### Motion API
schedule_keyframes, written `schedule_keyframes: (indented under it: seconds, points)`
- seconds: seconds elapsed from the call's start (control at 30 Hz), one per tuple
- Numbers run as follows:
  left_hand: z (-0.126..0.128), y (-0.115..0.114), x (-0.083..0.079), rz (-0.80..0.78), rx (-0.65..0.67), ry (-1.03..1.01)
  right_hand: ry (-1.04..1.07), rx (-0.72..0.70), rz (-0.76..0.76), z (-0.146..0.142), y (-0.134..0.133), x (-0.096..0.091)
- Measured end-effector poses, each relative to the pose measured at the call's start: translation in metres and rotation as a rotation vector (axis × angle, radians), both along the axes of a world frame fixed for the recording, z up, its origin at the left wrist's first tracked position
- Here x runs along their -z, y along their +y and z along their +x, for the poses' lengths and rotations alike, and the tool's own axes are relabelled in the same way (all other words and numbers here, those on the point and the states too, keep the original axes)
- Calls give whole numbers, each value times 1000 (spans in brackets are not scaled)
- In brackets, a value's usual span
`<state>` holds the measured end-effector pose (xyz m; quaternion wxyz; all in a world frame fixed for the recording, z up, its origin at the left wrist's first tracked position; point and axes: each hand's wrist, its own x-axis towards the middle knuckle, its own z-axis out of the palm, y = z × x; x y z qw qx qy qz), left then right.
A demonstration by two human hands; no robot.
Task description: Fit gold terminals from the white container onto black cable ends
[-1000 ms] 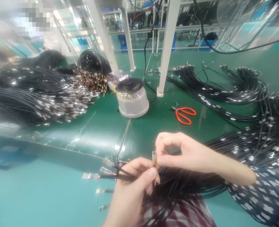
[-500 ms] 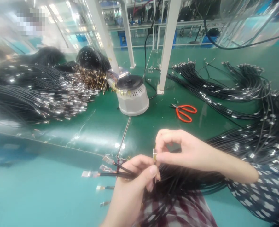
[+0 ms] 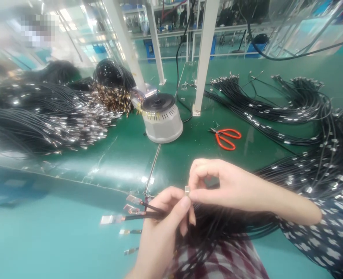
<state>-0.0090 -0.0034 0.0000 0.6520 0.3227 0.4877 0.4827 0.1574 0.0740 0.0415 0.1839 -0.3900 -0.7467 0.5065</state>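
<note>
Several black cables [image 3: 135, 217] run through my left hand [image 3: 164, 224], their flat silvery connector ends sticking out to its left. Its thumb and fingers are closed round them, the thumb tip close to a small metal connector [image 3: 187, 190]. Pinched at that same connector is my right hand [image 3: 218, 182], thumb against forefinger. The wire just below the connector is hidden by my fingers. More black cables [image 3: 218, 224] hang under both hands, over a checked cloth [image 3: 229, 255] on my lap.
Orange-handled scissors [image 3: 228, 138] lie beyond my right hand on the green tabletop [image 3: 124, 162]. Farther off stands a white round device [image 3: 164, 126] with a black top, near white posts [image 3: 204, 58]. Cable bundles lie left [image 3: 81, 120] and right [image 3: 276, 112].
Both hands have shifted slightly left. My left thumb has moved up closer to the small connector, and less of the connector's lower part shows between the fingers.
</note>
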Motion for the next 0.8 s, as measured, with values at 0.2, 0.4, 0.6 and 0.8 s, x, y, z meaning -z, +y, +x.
schedule_keyframes:
  seconds: [0.2, 0.4, 0.6, 0.8]
  points:
    - [0, -1, -1, -2, -58, -53, 112, 138, -189, 3, -5, 14]
    - [1, 2, -2, -17, -81, -71, 220, 201, -216, -6, -18, 19]
    - [0, 2, -1, -46, -82, -104, 256, 256, -202, -9, -21, 18]
    - [-3, 2, 3, -81, -71, -155, 232, 278, -123, -10, -20, 19]
